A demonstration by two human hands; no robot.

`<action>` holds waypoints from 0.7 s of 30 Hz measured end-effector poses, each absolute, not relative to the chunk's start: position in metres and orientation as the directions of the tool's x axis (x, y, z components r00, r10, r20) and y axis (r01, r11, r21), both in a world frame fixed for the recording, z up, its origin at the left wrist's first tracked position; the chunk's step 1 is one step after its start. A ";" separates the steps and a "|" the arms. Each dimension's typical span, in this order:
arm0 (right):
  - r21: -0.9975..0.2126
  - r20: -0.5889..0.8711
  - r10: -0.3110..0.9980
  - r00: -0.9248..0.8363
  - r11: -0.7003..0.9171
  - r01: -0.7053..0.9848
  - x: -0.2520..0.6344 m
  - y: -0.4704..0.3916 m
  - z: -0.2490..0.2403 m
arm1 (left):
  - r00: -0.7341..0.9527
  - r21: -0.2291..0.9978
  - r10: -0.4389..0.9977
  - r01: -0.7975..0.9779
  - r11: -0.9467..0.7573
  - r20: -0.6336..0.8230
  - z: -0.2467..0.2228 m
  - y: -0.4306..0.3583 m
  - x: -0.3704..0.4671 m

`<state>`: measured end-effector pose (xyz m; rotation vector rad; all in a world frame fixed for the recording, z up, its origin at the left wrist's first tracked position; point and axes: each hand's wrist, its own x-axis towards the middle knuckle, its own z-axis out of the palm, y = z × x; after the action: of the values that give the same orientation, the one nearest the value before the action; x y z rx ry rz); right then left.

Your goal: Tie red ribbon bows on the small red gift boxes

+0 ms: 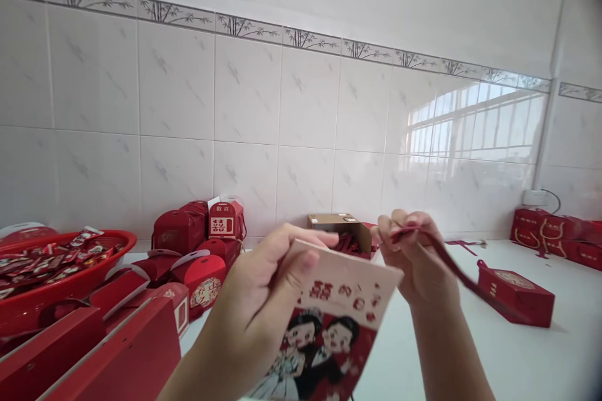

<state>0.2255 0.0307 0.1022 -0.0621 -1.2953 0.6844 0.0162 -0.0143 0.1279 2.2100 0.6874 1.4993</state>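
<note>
My left hand point(256, 310) is closed on a wedding card point(324, 338), thumb on its front near the top edge. The card is tilted and shows red characters above a cartoon couple; its bottom runs out of the picture. To its right, my right hand point(416, 257) is raised, its fingers pinched on a dark red ribbon point(451, 263). The ribbon's loose length trails down to the right, passing in front of a small red box point(516, 293) on the white table. Whether the ribbon is joined to the card cannot be made out.
Red gift boxes point(179, 232) crowd the left side, beside a red basket point(120, 241) of wrapped sweets. Behind my hands stands a cardboard box point(333, 219) holding dark red items. More red boxes point(559, 235) line the wall at the right of the white table point(395, 351).
</note>
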 end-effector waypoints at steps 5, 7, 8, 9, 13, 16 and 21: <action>-0.389 0.894 0.434 0.108 0.875 -0.289 0.223 0.015 0.105 | 0.059 0.600 0.617 0.174 -0.781 0.785 0.129 -0.007 0.024; -0.404 0.906 0.418 0.059 0.899 -0.171 0.215 0.010 0.105 | 0.024 0.544 0.561 0.210 -0.812 0.828 0.128 -0.005 0.027; -0.409 0.909 0.414 0.042 0.907 -0.101 0.211 0.008 0.105 | 0.017 0.505 0.523 0.236 -0.830 0.852 0.127 -0.005 0.028; -0.409 0.912 0.409 0.032 0.912 -0.026 0.206 0.007 0.105 | 0.012 0.463 0.483 0.264 -0.846 0.875 0.125 -0.004 0.029; -0.378 0.925 0.378 0.036 0.908 0.182 0.194 0.005 0.103 | 0.003 0.332 0.356 0.349 -0.876 0.935 0.122 -0.002 0.029; -0.374 0.927 0.370 0.061 0.903 0.209 0.191 0.004 0.103 | 0.019 0.282 0.311 0.371 -0.885 0.950 0.120 -0.001 0.029; -0.412 0.911 0.407 0.063 0.891 0.190 0.192 0.003 0.103 | 0.082 0.218 0.264 0.361 -0.907 0.961 0.119 0.000 0.028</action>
<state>0.1922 0.0033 0.1026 -0.4900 -1.5174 0.1748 0.0282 0.0005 0.1185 2.3653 0.6853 2.0707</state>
